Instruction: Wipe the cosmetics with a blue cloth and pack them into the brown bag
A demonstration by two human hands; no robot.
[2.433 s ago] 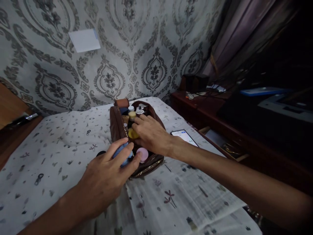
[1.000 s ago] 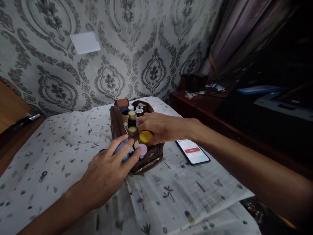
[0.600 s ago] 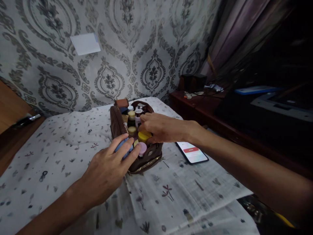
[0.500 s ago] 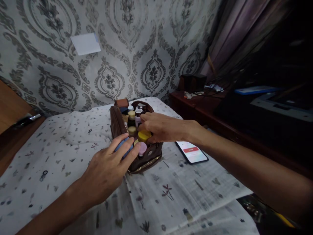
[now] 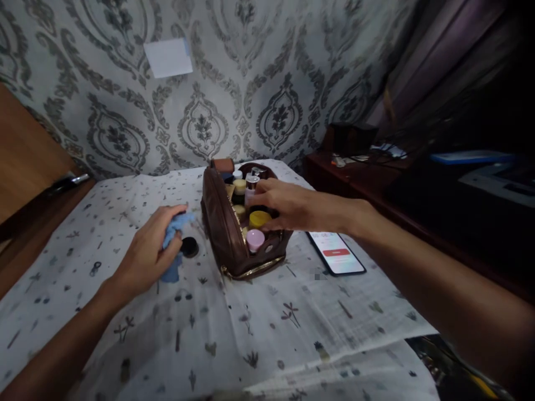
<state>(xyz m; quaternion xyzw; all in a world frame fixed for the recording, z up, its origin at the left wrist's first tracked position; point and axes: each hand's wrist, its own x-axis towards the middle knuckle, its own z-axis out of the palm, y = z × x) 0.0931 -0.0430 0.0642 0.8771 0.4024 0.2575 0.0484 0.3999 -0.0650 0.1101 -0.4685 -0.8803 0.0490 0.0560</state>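
A brown zippered toiletry bag point(image 5: 221, 223) stands unzipped on the bed, packed with several small jars and bottles. Beside its left side, my left hand point(image 5: 152, 245) is closed around a crumpled blue cloth point(image 5: 179, 221). A round black lid or jar point(image 5: 190, 247) is right by that hand's thumb. Over the bag's right side, my right hand point(image 5: 282, 203) reaches in with curled fingers; what it grips is hidden. Near its fingertips are a yellow-lidded jar point(image 5: 259, 219) and a silver-capped bottle point(image 5: 251, 186). A pink-lidded jar point(image 5: 255, 240) sits at the bag's front.
A phone point(image 5: 337, 255) with a lit screen lies on the patterned white sheet point(image 5: 217, 345), right of the bag. Farther right is a dark red table point(image 5: 334, 177) with cables and a dark box. A patterned wall point(image 5: 225, 83) rises behind the bed.
My left hand has moved left out of the bag with the blue cloth. The black round item now shows on the sheet. My right hand stays in the bag; the view has shifted.
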